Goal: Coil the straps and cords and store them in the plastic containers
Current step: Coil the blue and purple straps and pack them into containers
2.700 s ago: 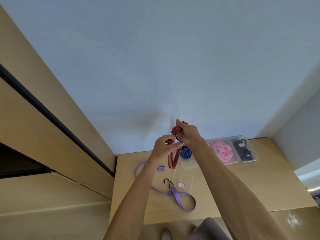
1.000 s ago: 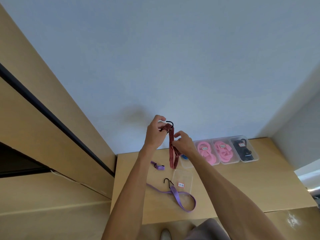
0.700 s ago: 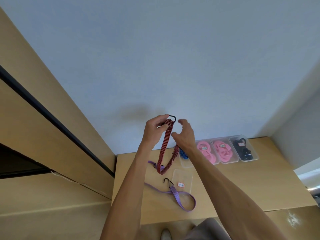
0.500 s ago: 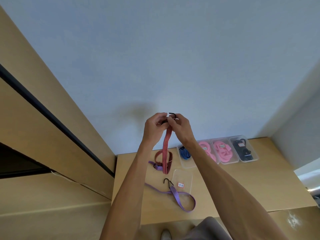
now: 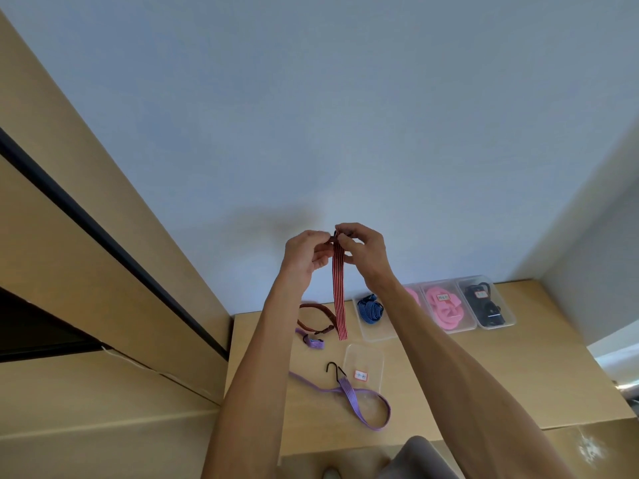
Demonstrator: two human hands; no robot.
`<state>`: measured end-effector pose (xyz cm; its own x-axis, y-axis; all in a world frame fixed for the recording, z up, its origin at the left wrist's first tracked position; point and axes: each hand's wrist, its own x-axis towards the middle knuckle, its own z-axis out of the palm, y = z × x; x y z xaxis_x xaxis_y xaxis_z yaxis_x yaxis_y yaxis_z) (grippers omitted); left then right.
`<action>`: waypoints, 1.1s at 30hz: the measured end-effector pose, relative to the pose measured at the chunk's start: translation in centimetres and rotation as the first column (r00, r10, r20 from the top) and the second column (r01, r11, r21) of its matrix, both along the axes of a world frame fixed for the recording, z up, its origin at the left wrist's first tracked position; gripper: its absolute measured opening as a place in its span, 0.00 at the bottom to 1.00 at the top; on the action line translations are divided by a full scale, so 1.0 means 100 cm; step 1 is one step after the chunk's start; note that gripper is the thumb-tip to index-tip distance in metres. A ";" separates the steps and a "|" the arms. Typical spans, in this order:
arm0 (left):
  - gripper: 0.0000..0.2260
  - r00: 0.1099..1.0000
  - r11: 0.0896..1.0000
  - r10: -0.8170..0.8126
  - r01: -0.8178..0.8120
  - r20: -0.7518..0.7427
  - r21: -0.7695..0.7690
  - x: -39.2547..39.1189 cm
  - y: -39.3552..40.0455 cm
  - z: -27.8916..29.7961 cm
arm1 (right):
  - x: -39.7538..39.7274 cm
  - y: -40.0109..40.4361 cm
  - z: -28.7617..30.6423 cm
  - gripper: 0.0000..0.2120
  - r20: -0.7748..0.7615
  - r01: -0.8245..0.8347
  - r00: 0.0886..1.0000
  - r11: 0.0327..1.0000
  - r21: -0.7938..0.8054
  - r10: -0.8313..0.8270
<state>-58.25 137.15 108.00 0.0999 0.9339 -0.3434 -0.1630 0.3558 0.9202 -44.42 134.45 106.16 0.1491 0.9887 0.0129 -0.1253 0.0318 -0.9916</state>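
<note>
Since half a second ago, both hands have closed on the top end of the red-and-black striped elastic strap (image 5: 339,285); left hand (image 5: 306,255) and right hand (image 5: 363,248) pinch it, tail trailing on the wooden table (image 5: 432,368). Its loose length could tangle with the purple strap (image 5: 349,397).

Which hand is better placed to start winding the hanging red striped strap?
Probably the right hand. Both hands pinch the top end of the red-and-black striped elastic strap, but the left hand seems to grip it more fully, so it could anchor while the right lets go to wind.
</note>
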 end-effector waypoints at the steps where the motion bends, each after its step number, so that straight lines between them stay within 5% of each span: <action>1: 0.03 1.000 0.999 0.031 -0.031 -0.001 0.028 0.001 0.000 0.001 | 0.000 -0.001 0.000 0.13 0.003 -0.016 1.000 0.999 -0.031 0.016; 7: 0.18 0.987 0.972 0.152 -0.139 -0.055 0.192 0.006 0.002 -0.001 | 0.003 -0.005 0.006 0.20 -0.007 -0.176 0.984 0.982 -0.071 0.175; 12: 0.07 0.935 0.895 0.217 -0.076 -0.280 0.439 0.009 -0.004 -0.005 | 0.000 -0.002 0.006 0.09 0.005 -0.019 1.000 0.999 0.027 0.019; 14: 0.03 0.923 0.927 0.185 -0.049 -0.337 0.373 0.009 -0.003 -0.002 | -0.001 -0.001 0.006 0.10 0.030 0.053 0.998 0.996 0.078 -0.055; 18: 0.13 0.982 0.993 0.062 -0.043 -0.181 0.110 0.005 0.002 0.007 | 0.004 -0.002 0.008 0.13 0.098 0.007 0.995 0.996 0.093 -0.017; 23: 0.02 0.998 0.991 0.059 -0.061 0.024 0.116 0.003 -0.001 0.009 | 0.001 -0.008 0.003 0.17 -0.009 -0.035 0.999 0.999 -0.005 0.035; 25: 0.08 0.994 0.985 0.084 -0.094 0.074 0.146 0.005 -0.003 0.006 | 0.001 -0.008 0.004 0.18 -0.122 -0.052 0.991 0.998 -0.021 0.049; 29: 0.17 0.991 0.953 0.137 -0.132 0.001 0.274 0.008 -0.007 -0.001 | 0.001 -0.003 0.007 0.32 -0.172 0.042 0.984 0.997 -0.059 -0.052; 33: 0.07 0.963 0.942 0.121 -0.035 -0.241 0.333 0.006 -0.003 0.003 | 0.002 -0.001 0.009 0.22 -0.087 0.111 0.990 0.993 -0.040 -0.114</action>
